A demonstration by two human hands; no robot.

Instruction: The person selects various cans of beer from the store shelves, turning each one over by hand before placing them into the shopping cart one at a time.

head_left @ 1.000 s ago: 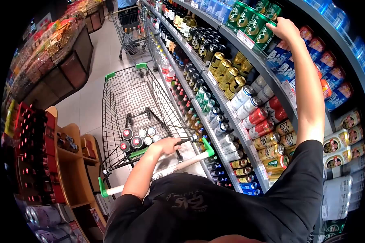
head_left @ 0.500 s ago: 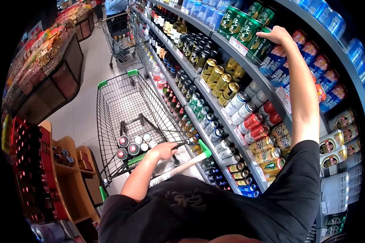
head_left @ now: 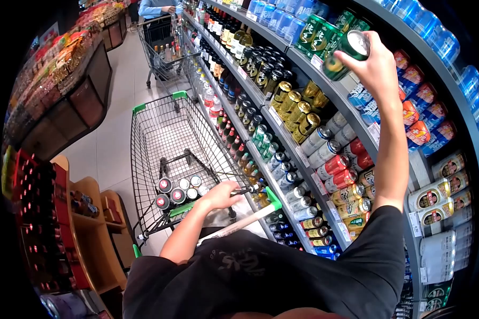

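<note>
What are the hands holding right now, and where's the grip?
Right hand holds a green can by its side wall, top end showing. Left hand grips the cart at its handle.

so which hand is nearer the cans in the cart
Left. The left hand rests on the cart handle just beside the cans; the right hand is up at the shelf holding a green can.

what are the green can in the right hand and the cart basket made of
Green can: looks like thin metal, likely aluminium, with a glossy printed green wall and a bare silvery top that catches the light. The right hand grips it by the wall.

Cart basket: seems to be steel wire, a grey open grid with a dull metallic sheen; its green corner caps look like plastic.
</note>
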